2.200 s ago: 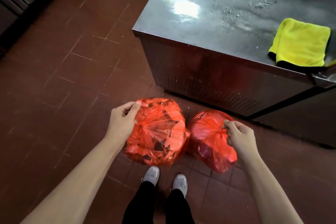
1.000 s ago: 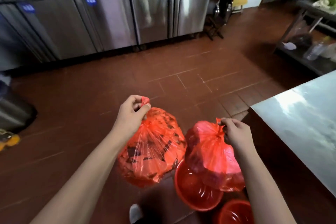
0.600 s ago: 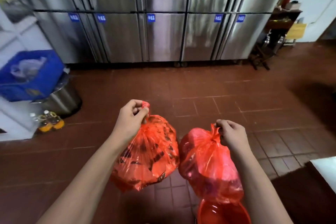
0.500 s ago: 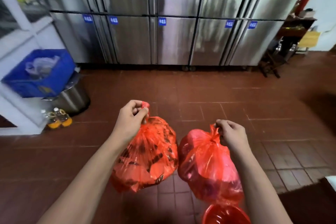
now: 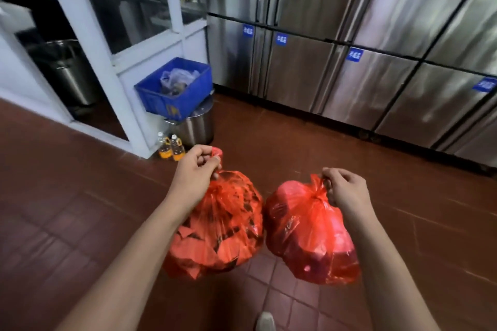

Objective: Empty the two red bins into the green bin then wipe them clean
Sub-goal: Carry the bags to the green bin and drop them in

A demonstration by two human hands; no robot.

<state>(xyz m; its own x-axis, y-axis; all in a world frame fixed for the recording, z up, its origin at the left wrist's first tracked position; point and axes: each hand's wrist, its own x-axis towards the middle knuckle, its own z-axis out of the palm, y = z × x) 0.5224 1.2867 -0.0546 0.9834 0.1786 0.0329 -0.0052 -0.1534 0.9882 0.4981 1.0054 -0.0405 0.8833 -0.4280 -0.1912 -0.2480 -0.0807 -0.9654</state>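
I carry two full red plastic bags above the tiled floor. My left hand (image 5: 195, 169) grips the gathered neck of the left red bag (image 5: 223, 226), which holds dark scraps. My right hand (image 5: 345, 188) pinches the knotted top of the right red bag (image 5: 309, 231), whose contents look red and smooth. The two bags hang side by side and almost touch. No red bin and no green bin is in view.
A blue crate (image 5: 174, 88) sits on a steel pot (image 5: 196, 126) ahead on the left, with two small bottles (image 5: 170, 146) beside it. A white glazed partition (image 5: 107, 43) stands left. Steel fridge doors (image 5: 363, 62) line the back. My shoe (image 5: 265, 321) shows below.
The view has swung left from the steel table and the red bins to the fridges and blue crate. Both hands still hold the bags, lifted clear of the bins.
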